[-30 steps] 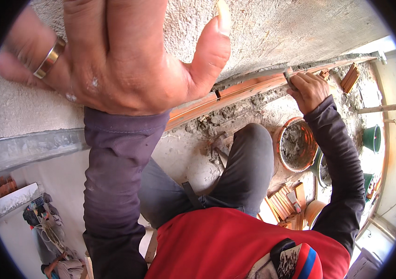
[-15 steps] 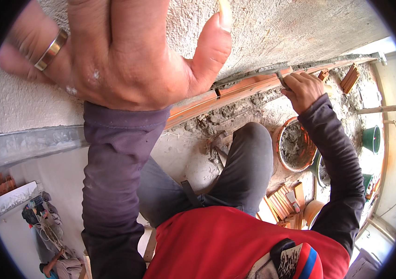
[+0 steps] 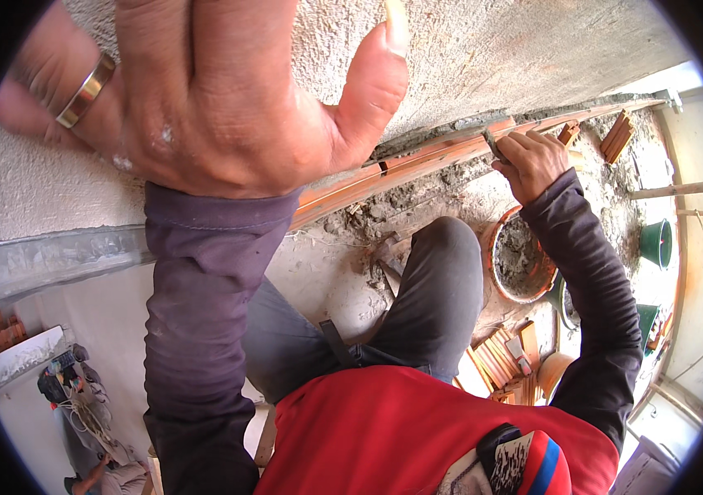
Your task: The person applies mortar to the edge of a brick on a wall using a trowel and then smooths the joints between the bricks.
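My left hand (image 3: 211, 99) looms large at the upper left, fingers stretched out over the rough plastered wall (image 3: 483, 58); a ring sits on one finger. My right hand (image 3: 535, 165) is closed at the row of orange bricks (image 3: 426, 163) that runs along the foot of this wall. From its fist pokes the grey, mortar-smeared end of a small tool (image 3: 492, 147); the rest is covered by the fingers, so its kind cannot be made out. Wet grey mortar (image 3: 417, 142) lies between the bricks and the wall.
An orange bucket of mortar (image 3: 520, 260) stands below my right forearm, with a green bucket (image 3: 655, 243) farther right. A hammer (image 3: 388, 262) lies by my knee. Stacked bricks (image 3: 500, 359) sit lower right. Another person (image 3: 100, 477) is at the lower left.
My right hand has shifted slightly left and down along the brick row with the small tool. My left hand stays almost where it was.
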